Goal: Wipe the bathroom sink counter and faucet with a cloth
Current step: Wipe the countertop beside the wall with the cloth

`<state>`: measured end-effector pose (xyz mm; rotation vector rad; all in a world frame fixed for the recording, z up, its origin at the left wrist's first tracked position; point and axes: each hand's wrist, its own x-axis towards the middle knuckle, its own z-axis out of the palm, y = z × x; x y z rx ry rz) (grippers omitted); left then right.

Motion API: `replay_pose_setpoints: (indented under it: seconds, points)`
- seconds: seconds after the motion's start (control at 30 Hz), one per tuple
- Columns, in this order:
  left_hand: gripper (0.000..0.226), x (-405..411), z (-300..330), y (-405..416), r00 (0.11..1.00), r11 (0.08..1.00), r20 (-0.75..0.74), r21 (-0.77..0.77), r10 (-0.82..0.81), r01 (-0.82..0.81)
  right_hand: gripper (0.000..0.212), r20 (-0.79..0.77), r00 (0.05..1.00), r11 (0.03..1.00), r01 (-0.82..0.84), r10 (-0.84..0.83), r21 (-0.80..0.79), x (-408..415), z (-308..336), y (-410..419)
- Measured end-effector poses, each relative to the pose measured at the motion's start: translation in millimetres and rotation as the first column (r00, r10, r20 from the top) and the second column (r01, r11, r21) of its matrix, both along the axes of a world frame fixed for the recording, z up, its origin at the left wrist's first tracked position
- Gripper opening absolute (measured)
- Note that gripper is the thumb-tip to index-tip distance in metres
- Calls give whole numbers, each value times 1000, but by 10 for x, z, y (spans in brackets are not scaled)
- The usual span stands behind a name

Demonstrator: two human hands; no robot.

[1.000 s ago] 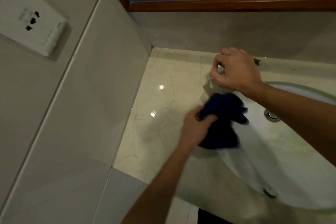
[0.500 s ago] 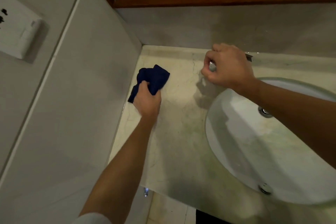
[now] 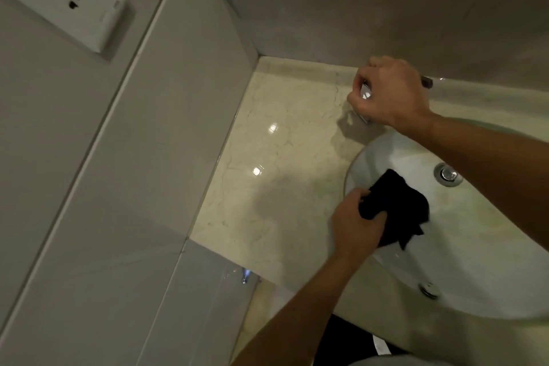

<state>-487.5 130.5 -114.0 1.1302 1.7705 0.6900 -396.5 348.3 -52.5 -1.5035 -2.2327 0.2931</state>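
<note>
Cloth (image 3: 398, 208) bunched in left hand (image 3: 355, 224), loose end toward sink (image 3: 475, 261) drain (image 3: 448, 174)

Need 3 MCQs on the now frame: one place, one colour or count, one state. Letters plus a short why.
1. Where is the crumpled dark navy cloth?
A at the left rim of the white oval sink basin
B in the counter's back corner
C on the wall socket

2. How many hands touch the cloth?
A none
B one
C two

3. What is the right hand doing?
A hanging open
B gripping the chrome faucet
C pressing the mirror

Key: 1 A, cloth overlaps the basin rim; 2 B, only the left hand grips it; 3 B, fingers curl round the metal.
</note>
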Motion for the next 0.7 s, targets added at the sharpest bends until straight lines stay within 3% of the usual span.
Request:
replay_pose_setpoints:
  seconds: [0.1, 0.23, 0.4, 0.5, 0.6, 0.7]
  points:
    - [22, -468, 272, 101, 983, 978, 14, 99, 182, -182, 27, 5, 1000, 1000, -1, 1, -11, 9, 11, -15]
    - [21, -1377, 532, 218, 915, 905, -185, 308, 358, -292, 31, 10, 1000, 999, 13, -13, -38, 5, 60, -39]
    - [22, -2103, 228, 32, 754, 899, -491, 265, 437, -348, 36, 46, 999, 998, 26, -24, -60, -29, 154, -92]
    - [20, -1942, -55, -269, 755, 914, -517, 182, 403, -364, 38, 44, 998, 996, 43, -40, -76, -20, 171, -132]
    - [14, -1493, -213, -547, 729, 880, -496, 211, 471, -425, 37, 38, 998, 995, 47, -44, -83, -8, 179, -176]
    - [19, -850, -267, -879, 734, 869, -494, 103, 467, -483, 45, 68, 997, 996, 46, -41, -73, -11, 198, -208]
